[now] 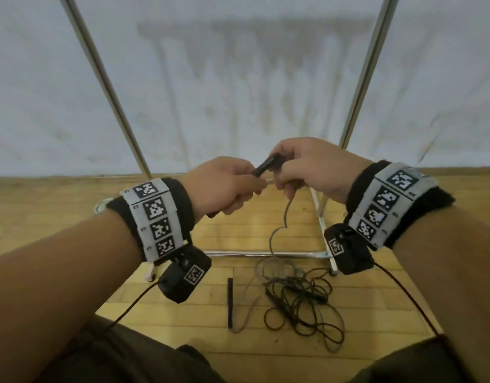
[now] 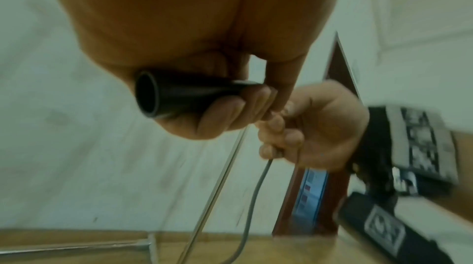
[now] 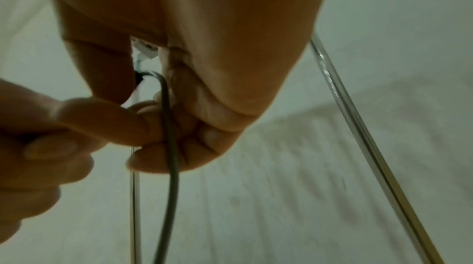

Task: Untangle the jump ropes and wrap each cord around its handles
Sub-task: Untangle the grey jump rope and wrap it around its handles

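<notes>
My left hand (image 1: pixel 227 186) grips a black jump-rope handle (image 1: pixel 266 167), whose open tube end shows in the left wrist view (image 2: pixel 163 96). My right hand (image 1: pixel 301 167) pinches the grey cord (image 1: pixel 286 214) where it leaves that handle; the cord (image 3: pixel 167 137) runs through its curled fingers and hangs to the floor. On the floor below, a tangle of black cord (image 1: pixel 301 302) and grey cord lies in a heap. A second black handle (image 1: pixel 230 302) lies beside the heap on its left.
A metal rack frame stands ahead: two slanted poles (image 1: pixel 105 87) and a floor bar (image 1: pixel 263 254) before a white cloth backdrop. The floor is wooden parquet (image 1: pixel 58 217). My dark-trousered knees (image 1: pixel 122 357) fill the bottom corners.
</notes>
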Demonstrator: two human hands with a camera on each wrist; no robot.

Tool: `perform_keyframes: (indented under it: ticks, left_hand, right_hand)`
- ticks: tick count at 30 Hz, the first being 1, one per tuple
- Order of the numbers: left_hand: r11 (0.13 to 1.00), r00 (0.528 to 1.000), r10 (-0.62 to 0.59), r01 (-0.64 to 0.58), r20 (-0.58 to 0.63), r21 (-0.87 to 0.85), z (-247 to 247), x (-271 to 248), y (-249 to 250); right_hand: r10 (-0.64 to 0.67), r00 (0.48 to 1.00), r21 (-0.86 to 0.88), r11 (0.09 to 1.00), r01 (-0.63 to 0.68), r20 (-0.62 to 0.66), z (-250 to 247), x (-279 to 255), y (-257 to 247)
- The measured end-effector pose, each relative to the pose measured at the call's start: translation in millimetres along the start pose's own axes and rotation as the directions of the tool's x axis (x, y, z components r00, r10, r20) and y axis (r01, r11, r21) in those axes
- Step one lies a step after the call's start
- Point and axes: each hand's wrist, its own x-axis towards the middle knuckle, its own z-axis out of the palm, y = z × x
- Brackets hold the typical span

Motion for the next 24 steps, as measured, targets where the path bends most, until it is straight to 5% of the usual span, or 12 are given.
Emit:
perform_keyframes:
  ticks: [2, 4, 7, 13, 17, 19, 24]
  left_hand:
    - [0.978, 1.000, 0.012, -0.017, -0.026, -0.209, -4.0, -1.3, -2.3]
    - [0.930, 0.999, 0.009, -0.026, -0.048, -0.368, -6.0, 1.1, -5.0]
    - [0.877, 0.999, -0.009, -0.010, -0.037, -0.480, -6.5, 13.9, -2.5]
    - [0.925, 0.974, 0.019, 0.069, 0.225, -0.374, 23.5, 58.3, 13.6]
    - [0.898, 0.957, 0.012, 0.116, 0.289, -0.424, 41.8, 85.4, 27.9]
    - [0.870, 0.966, 0.035, 0.098, 0.258, -0.484, 42.3, 96.6, 32.4]
    - [0.757, 0.993, 0.110, -0.110, -0.041, -0.644, 24.7, 110.3, 34.2]
  right_hand:
    - [0.003, 1.000, 0.255, 0.967, -0.004, 0.006, 1.8, -1.8, 10.1]
    - [0.037, 0.997, 0.323, 0.945, -0.057, 0.070, 6.3, -3.1, 25.2]
    - [0.090, 0.983, 0.214, 0.969, -0.123, 0.157, 10.5, -5.1, 48.5]
    - [0.140, 0.990, 0.128, 0.981, -0.144, 0.034, 8.7, 5.3, 67.7]
    - [0.082, 0.997, 0.029, 0.996, -0.082, -0.010, 7.2, 11.9, 75.4]
    - [0.062, 0.997, -0.027, 0.998, -0.063, -0.050, 4.5, 16.0, 79.6]
    - [0.091, 0.992, -0.019, 0.995, -0.094, -0.092, -1.5, 32.7, 98.0]
